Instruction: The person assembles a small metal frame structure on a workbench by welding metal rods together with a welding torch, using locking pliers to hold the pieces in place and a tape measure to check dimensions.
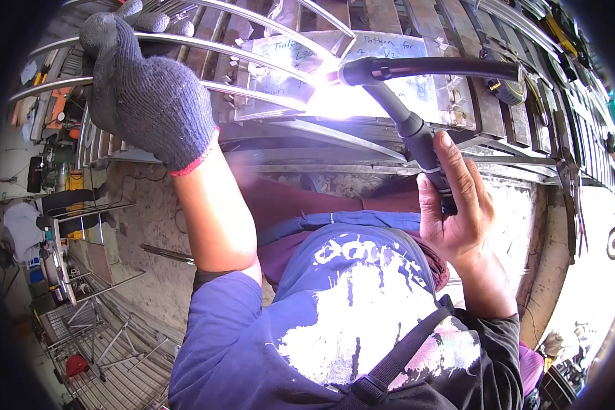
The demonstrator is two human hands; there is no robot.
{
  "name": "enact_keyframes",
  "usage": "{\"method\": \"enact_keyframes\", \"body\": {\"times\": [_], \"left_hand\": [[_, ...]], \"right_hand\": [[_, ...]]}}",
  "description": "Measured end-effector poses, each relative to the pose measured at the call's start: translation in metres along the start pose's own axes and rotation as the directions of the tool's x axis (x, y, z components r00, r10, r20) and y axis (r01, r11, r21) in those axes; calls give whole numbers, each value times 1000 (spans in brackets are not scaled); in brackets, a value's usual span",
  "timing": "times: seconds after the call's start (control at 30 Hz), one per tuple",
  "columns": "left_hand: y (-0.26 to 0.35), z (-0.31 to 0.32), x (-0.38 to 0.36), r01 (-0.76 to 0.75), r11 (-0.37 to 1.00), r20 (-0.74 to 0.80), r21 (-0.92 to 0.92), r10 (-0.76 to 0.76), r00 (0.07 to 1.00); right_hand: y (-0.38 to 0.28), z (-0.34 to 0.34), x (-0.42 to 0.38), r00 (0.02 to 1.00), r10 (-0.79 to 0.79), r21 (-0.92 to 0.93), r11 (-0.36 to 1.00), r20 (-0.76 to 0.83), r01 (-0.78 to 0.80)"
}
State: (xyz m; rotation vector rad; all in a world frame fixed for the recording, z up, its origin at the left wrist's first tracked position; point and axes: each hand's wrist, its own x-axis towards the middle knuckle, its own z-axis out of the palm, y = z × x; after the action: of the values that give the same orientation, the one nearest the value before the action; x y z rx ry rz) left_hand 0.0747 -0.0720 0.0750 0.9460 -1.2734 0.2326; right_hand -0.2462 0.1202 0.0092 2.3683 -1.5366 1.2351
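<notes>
My left hand (154,102), in a dark grey knit glove with a red cuff, is closed around thin shiny metal rods (253,53) that run toward the middle of the bench. My bare right hand (461,198) holds a black TIG welding torch (389,102) by its handle, fingers along the grip. The torch head is at the rod ends, where a bright white arc glare hides the joint. Beneath the rods lies a flat metal plate (417,51) with handwritten marker words, partly washed out by the light.
The slatted metal bench (451,20) spans the top. A tape measure (509,89) sits on it at right. Metal frames (102,328) stand at lower left, with a red object (76,365) among them. Another person in a white top (24,229) is at far left.
</notes>
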Motion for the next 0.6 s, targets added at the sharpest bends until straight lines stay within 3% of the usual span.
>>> {"method": "enact_keyframes", "body": {"times": [0.03,0.1,0.2,0.23,0.3,0.33,0.4,0.47,0.57,0.6], "left_hand": [[-10,-4,-4,-74,990,21,116,72,997],[-9,-5,-5,-72,985,42,160,66,997],[-5,0,-5,-25,995,41,-98,30,999],[1,1,-7,-143,989,68,23,142,988],[13,1,-6,-240,961,117,138,224,967],[15,0,-5,-217,966,128,138,200,971],[15,1,-4,-99,991,122,-87,109,986],[14,4,-3,99,852,140,-515,-30,990],[19,5,-1,88,931,122,-354,-48,991],[19,5,0,10,973,113,-232,17,993]], "right_hand": [[0,0,0,1000,-5,15,1000,-17,5],[2,0,-2,997,-3,38,999,-80,6],[7,-3,-10,992,14,22,1000,-127,-11],[9,-4,-10,990,10,4,1000,-141,-10],[14,-6,-11,987,10,-8,1000,-163,-11],[16,-6,-11,985,11,-14,1000,-174,-13],[15,-10,-7,984,26,-48,998,-174,-35],[12,-16,-5,988,56,-57,996,-141,-65],[12,-19,-4,992,86,-25,996,-97,-88],[11,-19,-2,992,81,-28,996,-94,-84]]}}
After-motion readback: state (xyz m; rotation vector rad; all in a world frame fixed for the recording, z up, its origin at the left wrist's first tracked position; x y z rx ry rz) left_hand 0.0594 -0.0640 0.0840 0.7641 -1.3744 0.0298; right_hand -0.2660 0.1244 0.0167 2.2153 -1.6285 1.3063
